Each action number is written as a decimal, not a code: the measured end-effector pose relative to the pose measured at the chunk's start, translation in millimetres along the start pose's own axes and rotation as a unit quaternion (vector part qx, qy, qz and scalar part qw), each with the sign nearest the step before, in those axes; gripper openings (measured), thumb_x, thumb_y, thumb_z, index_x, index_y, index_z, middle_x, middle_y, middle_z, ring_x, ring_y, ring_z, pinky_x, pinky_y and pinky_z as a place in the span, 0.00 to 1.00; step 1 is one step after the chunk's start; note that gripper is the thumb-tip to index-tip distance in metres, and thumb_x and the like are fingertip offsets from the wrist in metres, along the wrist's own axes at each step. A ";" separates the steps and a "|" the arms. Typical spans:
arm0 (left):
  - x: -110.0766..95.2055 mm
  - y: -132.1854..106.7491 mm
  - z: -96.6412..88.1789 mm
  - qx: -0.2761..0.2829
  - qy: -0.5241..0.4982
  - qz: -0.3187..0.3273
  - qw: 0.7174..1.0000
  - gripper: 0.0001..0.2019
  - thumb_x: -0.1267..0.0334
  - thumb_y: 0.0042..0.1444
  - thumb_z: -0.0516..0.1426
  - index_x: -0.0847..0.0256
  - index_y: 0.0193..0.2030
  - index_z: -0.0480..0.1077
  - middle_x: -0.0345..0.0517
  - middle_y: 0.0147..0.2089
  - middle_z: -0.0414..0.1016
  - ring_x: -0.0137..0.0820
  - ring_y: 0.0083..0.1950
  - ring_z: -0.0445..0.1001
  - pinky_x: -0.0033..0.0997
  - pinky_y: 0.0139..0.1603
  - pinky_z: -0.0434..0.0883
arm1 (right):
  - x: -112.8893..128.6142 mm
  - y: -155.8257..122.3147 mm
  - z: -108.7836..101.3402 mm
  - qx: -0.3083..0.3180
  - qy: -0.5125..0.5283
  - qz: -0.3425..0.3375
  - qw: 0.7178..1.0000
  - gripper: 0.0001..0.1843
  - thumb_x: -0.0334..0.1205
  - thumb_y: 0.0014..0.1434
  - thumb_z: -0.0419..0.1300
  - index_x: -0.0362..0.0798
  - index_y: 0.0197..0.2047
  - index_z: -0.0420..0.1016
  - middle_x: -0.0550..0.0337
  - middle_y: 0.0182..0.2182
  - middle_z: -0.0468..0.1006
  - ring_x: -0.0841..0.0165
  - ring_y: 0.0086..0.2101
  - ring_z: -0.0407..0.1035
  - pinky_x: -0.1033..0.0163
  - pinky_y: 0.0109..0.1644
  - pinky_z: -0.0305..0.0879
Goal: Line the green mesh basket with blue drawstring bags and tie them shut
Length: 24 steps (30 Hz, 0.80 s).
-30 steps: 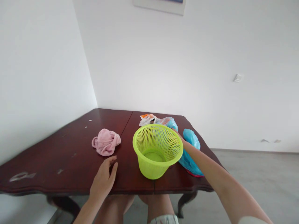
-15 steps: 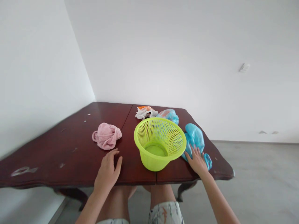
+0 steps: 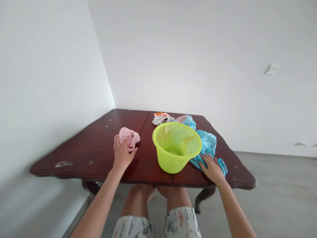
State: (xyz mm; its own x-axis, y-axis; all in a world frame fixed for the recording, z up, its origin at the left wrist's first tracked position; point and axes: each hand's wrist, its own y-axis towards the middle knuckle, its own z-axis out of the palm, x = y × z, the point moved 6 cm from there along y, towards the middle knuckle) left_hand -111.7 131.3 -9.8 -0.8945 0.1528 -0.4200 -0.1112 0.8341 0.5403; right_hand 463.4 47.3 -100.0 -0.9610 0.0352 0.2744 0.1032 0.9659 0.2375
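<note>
Pink towel [image 3: 130,137]: a crumpled lump on the left half of the dark red wooden table [image 3: 84,157], just left of the centre seam.

Head view: you look down across the table, with your patterned shorts [image 3: 158,224] below its near edge.

Left hand [image 3: 122,154]: your fingers curl over the towel's near side, but you can't tell from here whether they are clamped on it.

Right hand [image 3: 211,168]: open, fingers spread apart, palm down on the blue plastic bag [image 3: 206,145] at the right of the table.

In the way: a lime-green plastic basket [image 3: 174,164] stands mouth up between your hands, right of the seam, with its right side just beside the blue plastic bag.

Far end: a white-and-orange plastic bag [image 3: 162,118] and a pale blue plastic bag [image 3: 188,121] lie near each other, behind the basket.

Towel axis: loosely left to right, with no clear end pointing anywhere; your left hand hides its near part.

Around: white walls [image 3: 49,82] rise at the left and far side, and a grey floor [image 3: 277,188] shows at the right.
</note>
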 end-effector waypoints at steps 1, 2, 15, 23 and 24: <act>3.6 11.1 2.8 0.012 0.012 -0.013 1.000 0.43 0.47 0.71 0.68 0.59 0.86 0.62 0.71 0.94 0.28 0.77 0.93 0.35 0.78 0.88 0.51 | 4.9 -1.6 -5.7 -0.011 0.016 -0.013 1.000 0.39 0.63 0.78 0.52 0.58 0.83 0.73 0.50 0.84 0.68 0.46 0.84 0.59 0.30 0.89 0.50; 7.3 20.7 7.3 0.027 0.021 -0.028 0.999 0.46 0.47 0.69 0.70 0.59 0.87 0.62 0.71 0.94 0.28 0.79 0.92 0.33 0.78 0.88 0.51 | 10.4 -4.4 -13.6 -0.033 0.034 -0.024 0.999 0.38 0.63 0.77 0.52 0.58 0.82 0.73 0.51 0.84 0.68 0.47 0.82 0.61 0.31 0.88 0.52; 2.0 -10.7 -3.9 0.132 0.109 0.040 0.984 0.23 0.62 0.71 0.57 0.65 0.69 0.78 0.70 0.68 0.79 0.61 0.72 0.75 0.66 0.80 0.67 | 90.7 -205.7 -5.9 -0.364 0.326 0.005 0.873 0.15 0.51 0.81 0.58 0.54 0.52 0.84 0.44 0.54 0.87 0.47 0.55 0.84 0.38 0.62 0.80; -19.2 -158.2 -60.0 0.126 -0.234 -0.059 0.962 0.25 0.54 0.68 0.56 0.58 0.68 0.78 0.57 0.63 0.86 0.55 0.72 0.81 0.58 0.77 0.77 | 228.0 -250.7 85.6 0.016 0.632 0.176 0.754 0.46 0.82 0.65 0.67 0.65 0.76 0.77 0.45 0.72 0.80 0.45 0.57 0.85 0.43 0.55 0.85; -35.5 -181.3 -59.8 0.167 -0.263 -0.057 0.948 0.25 0.55 0.67 0.57 0.56 0.68 0.78 0.56 0.64 0.86 0.54 0.72 0.82 0.57 0.77 0.78 | 249.8 -248.7 87.1 0.078 0.689 0.189 0.696 0.52 0.86 0.62 0.67 0.66 0.78 0.75 0.44 0.76 0.76 0.41 0.65 0.82 0.42 0.55 0.85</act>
State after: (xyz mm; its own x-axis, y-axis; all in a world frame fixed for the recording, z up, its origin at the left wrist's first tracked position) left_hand -85.6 -57.0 -49.3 -0.5351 0.2217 -0.8152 0.0279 0.9691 0.2452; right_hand 175.3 -161.7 -171.7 0.2959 0.1177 0.9479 0.1496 0.9744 -0.1677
